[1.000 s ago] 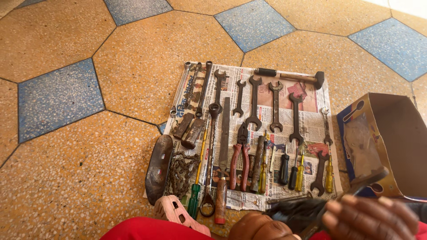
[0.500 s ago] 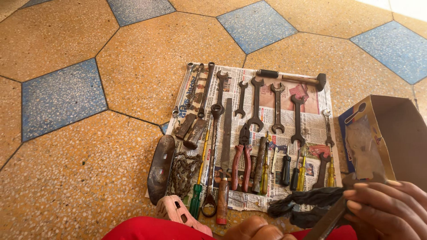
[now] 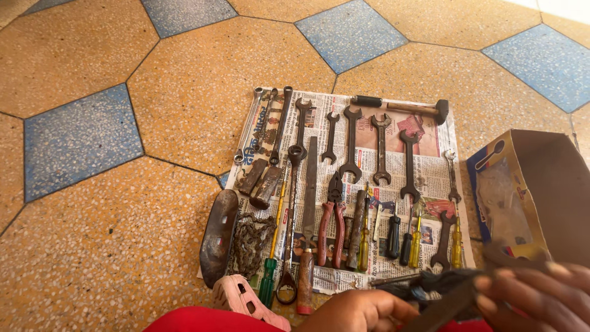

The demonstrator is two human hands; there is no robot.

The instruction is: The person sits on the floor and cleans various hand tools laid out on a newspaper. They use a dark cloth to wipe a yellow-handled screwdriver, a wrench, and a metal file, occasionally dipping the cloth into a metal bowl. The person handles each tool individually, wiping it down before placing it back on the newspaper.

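A dark cloth bundle (image 3: pixel 439 284) is gripped at the bottom edge of the head view, just past the near end of the newspaper sheet (image 3: pixel 430 178). It is grasped by the left hand (image 3: pixel 359 312) with fingers curled on its left side. The right hand (image 3: pixel 538 295) is blurred; its fingers are seen closed over a dark flat object crossing the bundle, exact grip cannot be told. On the newspaper, rows of open-end spanners (image 3: pixel 351 144), a hammer (image 3: pixel 399 107), red-handled pliers (image 3: pixel 330 224), screwdrivers (image 3: pixel 416 240), a rusty chain (image 3: pixel 249 245) and a file (image 3: pixel 310 184) are laid out. An open cardboard box (image 3: pixel 541 190) is set just right of the sheet on the tiled floor (image 3: pixel 92 246).
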